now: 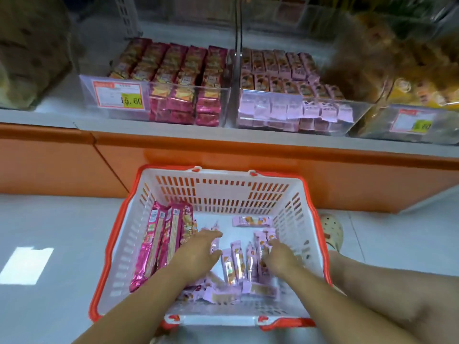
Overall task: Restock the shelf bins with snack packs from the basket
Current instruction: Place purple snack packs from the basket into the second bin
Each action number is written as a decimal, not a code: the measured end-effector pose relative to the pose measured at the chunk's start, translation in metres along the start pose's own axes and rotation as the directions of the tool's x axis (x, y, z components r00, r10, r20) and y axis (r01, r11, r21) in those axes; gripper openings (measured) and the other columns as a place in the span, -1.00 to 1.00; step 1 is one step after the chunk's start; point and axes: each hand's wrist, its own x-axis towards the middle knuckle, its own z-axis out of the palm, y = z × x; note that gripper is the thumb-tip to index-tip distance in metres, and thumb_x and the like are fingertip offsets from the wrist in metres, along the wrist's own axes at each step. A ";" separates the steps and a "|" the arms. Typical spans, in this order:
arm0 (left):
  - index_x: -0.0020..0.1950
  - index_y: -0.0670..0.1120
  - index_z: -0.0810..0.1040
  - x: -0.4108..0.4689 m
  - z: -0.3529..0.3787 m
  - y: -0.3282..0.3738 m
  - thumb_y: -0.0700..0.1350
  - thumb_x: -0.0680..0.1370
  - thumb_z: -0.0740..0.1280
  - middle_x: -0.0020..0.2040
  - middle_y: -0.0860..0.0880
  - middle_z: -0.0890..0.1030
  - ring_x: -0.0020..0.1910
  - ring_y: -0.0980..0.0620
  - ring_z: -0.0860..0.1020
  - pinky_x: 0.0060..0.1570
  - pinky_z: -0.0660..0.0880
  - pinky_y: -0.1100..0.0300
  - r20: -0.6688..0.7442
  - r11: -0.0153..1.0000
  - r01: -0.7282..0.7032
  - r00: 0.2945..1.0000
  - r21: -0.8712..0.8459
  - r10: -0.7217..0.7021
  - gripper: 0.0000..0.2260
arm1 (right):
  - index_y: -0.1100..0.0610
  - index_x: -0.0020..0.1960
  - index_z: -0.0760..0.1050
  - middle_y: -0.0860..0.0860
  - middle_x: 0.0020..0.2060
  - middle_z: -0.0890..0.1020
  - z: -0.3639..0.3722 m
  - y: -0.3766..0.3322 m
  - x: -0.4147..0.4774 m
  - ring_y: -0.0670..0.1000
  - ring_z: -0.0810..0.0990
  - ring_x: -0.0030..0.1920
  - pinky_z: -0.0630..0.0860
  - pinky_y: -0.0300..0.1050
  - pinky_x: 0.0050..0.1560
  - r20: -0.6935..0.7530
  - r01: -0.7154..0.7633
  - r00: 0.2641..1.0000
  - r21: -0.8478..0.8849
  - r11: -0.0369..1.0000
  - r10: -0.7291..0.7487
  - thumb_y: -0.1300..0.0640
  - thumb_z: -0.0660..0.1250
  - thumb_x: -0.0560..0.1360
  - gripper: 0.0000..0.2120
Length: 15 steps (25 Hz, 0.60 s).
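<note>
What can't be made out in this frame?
Head view:
- Right hand: fingertips buried among lilac packs; grip unclear.
- Right price tag: blurred, unreadable.
- Brown goods, top right: smeared, unidentifiable.
- Packs at the basket near end: partly covered by forearms.

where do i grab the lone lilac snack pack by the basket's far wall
Pinch the lone lilac pack across its narrow width at mid-length, coming straight down from above. It lies flat on the basket floor, long side left to right, bare floor in front, so a pinch can likely close over both long edges.
</note>
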 end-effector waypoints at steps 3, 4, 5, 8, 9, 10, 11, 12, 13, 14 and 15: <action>0.49 0.05 0.27 0.003 0.015 -0.012 -0.04 0.63 0.19 0.31 -0.25 0.47 0.11 -0.15 0.55 0.03 0.47 0.07 0.038 0.991 0.109 0.994 -0.083 -0.107 -0.58 | 0.23 0.29 0.37 0.15 0.20 0.56 0.023 0.003 0.008 0.13 0.55 0.20 0.46 -0.15 0.09 0.010 -0.185 0.983 0.000 0.983 0.185 0.18 0.27 0.54 -0.65; 0.49 0.05 0.27 0.003 0.018 -0.014 -0.05 0.63 0.19 0.30 -0.27 0.48 0.04 -0.16 0.57 -0.01 0.49 0.06 0.051 0.986 0.128 0.991 -0.104 -0.124 -0.59 | 0.25 0.32 0.33 0.15 0.18 0.57 0.029 0.003 0.011 0.13 0.56 0.17 0.47 -0.14 0.08 0.002 -0.212 0.977 0.028 0.977 0.212 0.17 0.32 0.52 -0.59; 0.49 0.04 0.27 0.004 0.022 -0.015 -0.06 0.63 0.19 0.29 -0.28 0.48 0.00 -0.17 0.58 -0.04 0.50 0.04 0.062 0.982 0.142 0.989 -0.122 -0.135 -0.59 | 0.26 0.37 0.26 0.14 0.15 0.58 0.034 0.000 0.014 0.13 0.57 0.15 0.48 -0.13 0.07 -0.001 -0.221 0.975 0.035 0.975 0.221 0.15 0.35 0.50 -0.49; 0.50 0.02 0.26 0.008 0.026 -0.016 -0.08 0.63 0.19 0.27 -0.30 0.49 0.04 -0.19 0.57 -0.03 0.50 0.01 0.080 0.970 0.182 0.982 -0.162 -0.171 -0.58 | 0.23 0.46 0.16 0.11 0.13 0.61 0.041 -0.010 0.018 0.12 0.59 0.15 0.53 -0.06 0.10 -0.067 -0.198 0.979 -0.103 0.975 0.192 0.15 0.31 0.53 -0.42; 0.50 0.02 0.27 0.012 0.027 -0.018 -0.08 0.63 0.19 0.26 -0.29 0.50 -0.09 -0.10 0.60 -0.11 0.50 0.07 0.074 0.965 0.190 0.981 -0.183 -0.180 -0.58 | 0.21 0.46 0.17 0.10 0.16 0.60 0.039 -0.013 0.016 0.12 0.59 0.16 0.52 -0.05 0.09 -0.080 -0.201 0.978 -0.125 0.972 0.192 0.17 0.28 0.54 -0.46; 0.49 0.02 0.28 0.014 0.027 -0.019 -0.08 0.63 0.20 0.28 -0.26 0.50 -0.20 0.00 0.59 -0.18 0.48 0.14 0.064 0.959 0.197 0.980 -0.205 -0.188 -0.58 | 0.20 0.45 0.19 0.10 0.17 0.59 0.039 -0.015 0.016 0.12 0.58 0.17 0.52 -0.05 0.07 -0.073 -0.204 0.978 -0.102 0.974 0.197 0.16 0.28 0.54 -0.47; 0.49 0.02 0.29 0.017 0.026 -0.020 -0.07 0.63 0.20 0.32 -0.19 0.49 -0.20 0.06 0.58 -0.17 0.50 0.18 0.049 0.953 0.201 0.980 -0.229 -0.194 -0.59 | 0.19 0.41 0.25 0.09 0.14 0.60 0.037 -0.017 0.014 0.12 0.59 0.13 0.52 -0.06 0.03 -0.053 -0.212 0.976 -0.045 0.976 0.209 0.11 0.31 0.52 -0.48; 0.48 0.02 0.29 0.020 0.026 -0.020 -0.05 0.63 0.20 0.35 -0.11 0.48 -0.09 0.04 0.59 -0.09 0.52 0.19 0.037 0.944 0.202 0.979 -0.260 -0.200 -0.59 | 0.19 0.34 0.32 0.08 0.05 0.62 0.035 -0.019 0.010 0.10 0.61 0.05 0.52 -0.09 -0.05 -0.027 -0.221 0.975 0.023 0.975 0.222 0.04 0.35 0.48 -0.51; 0.48 0.01 0.29 0.022 0.025 -0.019 -0.04 0.63 0.19 0.34 -0.05 0.48 -0.01 0.01 0.59 -0.05 0.51 0.21 0.034 0.929 0.209 0.977 -0.305 -0.209 -0.60 | 0.20 0.24 0.39 0.06 -0.07 0.62 0.032 -0.021 0.005 0.06 0.61 -0.09 0.50 -0.11 -0.14 -0.007 -0.215 0.976 0.103 0.971 0.216 0.01 0.36 0.46 -0.56; 0.48 -0.02 0.30 0.024 0.024 -0.016 -0.03 0.64 0.19 0.25 -0.02 0.50 -0.03 0.04 0.57 -0.11 0.48 0.29 0.033 0.905 0.219 0.974 -0.363 -0.223 -0.60 | 0.19 0.13 0.42 0.04 -0.17 0.60 0.030 -0.024 0.000 0.02 0.56 -0.21 0.47 -0.12 -0.20 -0.004 -0.180 0.983 0.184 0.966 0.184 0.01 0.36 0.44 -0.64; 0.47 -0.05 0.32 0.027 0.023 -0.012 -0.03 0.64 0.18 0.13 -0.01 0.51 -0.13 0.10 0.54 -0.22 0.43 0.38 0.027 0.872 0.232 0.969 -0.432 -0.244 -0.61 | 0.17 0.05 0.43 0.02 -0.20 0.57 0.027 -0.028 -0.007 -0.01 0.52 -0.27 0.45 -0.13 -0.22 -0.025 -0.125 0.990 0.271 0.954 0.137 0.04 0.36 0.42 -0.71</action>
